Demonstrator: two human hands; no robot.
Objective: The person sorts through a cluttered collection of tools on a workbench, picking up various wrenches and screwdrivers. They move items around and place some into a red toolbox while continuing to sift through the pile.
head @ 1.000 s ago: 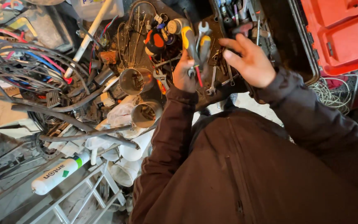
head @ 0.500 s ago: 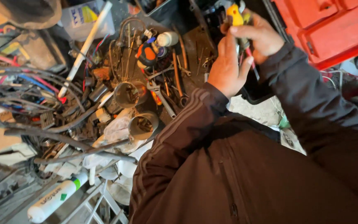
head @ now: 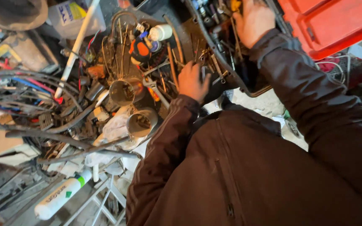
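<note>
1. Right hand (head: 253, 19): fingertips cut off by the top edge; whatever it grips cannot be told.
2. Left hand (head: 192, 80): fingers buried among the metal tools (head: 214, 62) of the black toolbox (head: 248, 86); grip hidden.
3. Red lid (head: 336, 23), right of the right hand: cropped at the top and right edges.
4. White tube (head: 61, 194), far below-left of the left hand: partly covered by a rail.
5. Cable tangle (head: 17, 88), left of the left hand: single strands indistinguishable.

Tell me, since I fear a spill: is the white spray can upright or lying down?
Lying down. The white can rests on its side, lower left, far from the left hand and right hand.
</note>
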